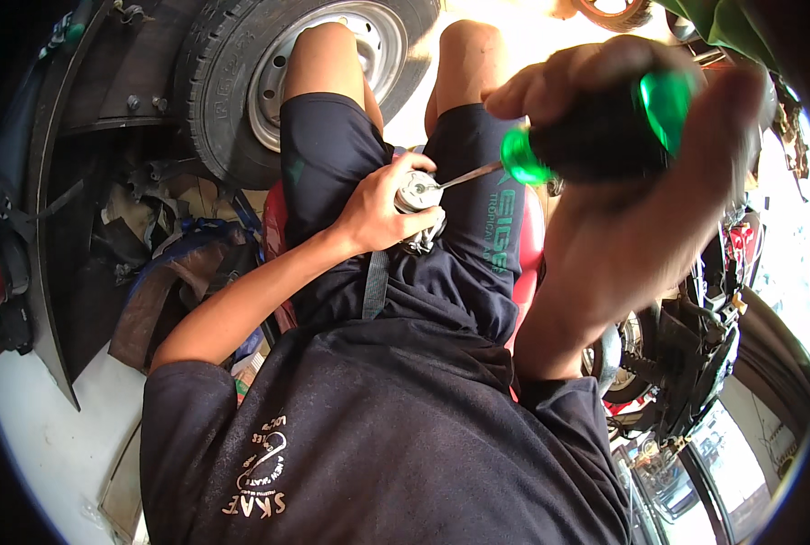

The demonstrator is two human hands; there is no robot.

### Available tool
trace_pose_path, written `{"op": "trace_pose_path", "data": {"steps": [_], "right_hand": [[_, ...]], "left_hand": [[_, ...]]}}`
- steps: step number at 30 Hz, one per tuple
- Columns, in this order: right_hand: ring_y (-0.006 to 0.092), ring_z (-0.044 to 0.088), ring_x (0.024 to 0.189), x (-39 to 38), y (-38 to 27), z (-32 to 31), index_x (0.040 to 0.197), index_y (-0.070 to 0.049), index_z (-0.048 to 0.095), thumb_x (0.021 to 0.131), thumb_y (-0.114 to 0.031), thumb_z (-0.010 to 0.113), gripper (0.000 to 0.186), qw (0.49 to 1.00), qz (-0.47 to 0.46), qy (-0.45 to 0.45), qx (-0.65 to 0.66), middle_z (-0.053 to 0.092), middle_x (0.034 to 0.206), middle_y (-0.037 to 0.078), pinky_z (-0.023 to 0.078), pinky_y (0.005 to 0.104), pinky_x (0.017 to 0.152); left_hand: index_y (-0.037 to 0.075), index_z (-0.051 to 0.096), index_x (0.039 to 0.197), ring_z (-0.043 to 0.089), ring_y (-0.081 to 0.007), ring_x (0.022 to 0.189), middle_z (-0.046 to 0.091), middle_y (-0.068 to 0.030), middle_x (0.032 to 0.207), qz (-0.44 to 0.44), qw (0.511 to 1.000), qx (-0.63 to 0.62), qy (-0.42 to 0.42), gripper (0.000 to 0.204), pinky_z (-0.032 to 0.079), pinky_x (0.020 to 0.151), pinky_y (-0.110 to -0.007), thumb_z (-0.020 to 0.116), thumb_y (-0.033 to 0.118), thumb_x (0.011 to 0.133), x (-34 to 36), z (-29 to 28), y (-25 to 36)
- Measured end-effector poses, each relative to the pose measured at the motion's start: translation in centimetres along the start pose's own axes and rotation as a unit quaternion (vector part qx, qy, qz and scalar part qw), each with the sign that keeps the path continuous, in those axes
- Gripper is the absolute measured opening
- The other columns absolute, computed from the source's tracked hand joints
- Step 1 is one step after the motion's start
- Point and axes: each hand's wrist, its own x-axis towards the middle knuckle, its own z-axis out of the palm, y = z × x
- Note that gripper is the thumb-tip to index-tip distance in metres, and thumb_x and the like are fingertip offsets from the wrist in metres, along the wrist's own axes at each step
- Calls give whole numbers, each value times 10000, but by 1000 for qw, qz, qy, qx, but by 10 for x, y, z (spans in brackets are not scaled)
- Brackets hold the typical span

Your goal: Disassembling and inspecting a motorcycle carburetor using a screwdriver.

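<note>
Between my thighs, my left hand (385, 207) is wrapped round a small silvery metal part (420, 193) with a round face. My right hand (641, 136), raised close to the camera and slightly blurred, grips a screwdriver (525, 156) by its thick handle, which is black with bright green ends. The screwdriver's thin shaft slants down to the left, and its tip meets the round face of the metal part. My fingers hide much of the part's lower side.
A large tyre on a steel wheel (282, 82) stands ahead, beyond my knees. I sit on a red seat (530, 245). Dark panels (105, 82) and assorted scrap lie on the left. Motorcycle parts (686, 345) crowd the right side.
</note>
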Motion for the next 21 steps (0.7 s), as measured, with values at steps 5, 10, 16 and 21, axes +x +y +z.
{"op": "trace_pose_path", "data": {"steps": [5,10,16,21], "right_hand": [[136,522,462,34,-2,35,783,-37,645,1047,-497,569,536,995,48,87,-15,554,561,69,446,299,470],[153,536,503,40,7,40,823,-17,653,1044,-444,544,492,986,-28,149,-66,569,613,69,511,308,535],[174,447,463,59,22,7,788,-75,567,1042,-423,477,440,989,51,-16,135,479,579,48,400,322,463],[175,384,442,66,32,-3,797,-79,546,1060,-421,419,450,975,104,-65,186,446,573,40,329,320,437]], "left_hand": [[52,603,1125,664,-179,866,664,-72,929,-3,996,-75,-56,426,532,815,-321,828,155,777,0,-9,-4],[45,595,1075,634,-139,837,636,-47,900,-32,988,-134,-76,395,521,786,-303,820,131,762,4,-15,-6],[56,608,1024,662,-165,821,660,-63,884,-41,994,-90,-44,389,529,769,-314,854,154,739,0,-9,-3],[70,629,1001,688,-183,833,677,-61,873,-34,998,-50,-20,388,534,767,-323,875,200,730,-2,-5,1]]}}
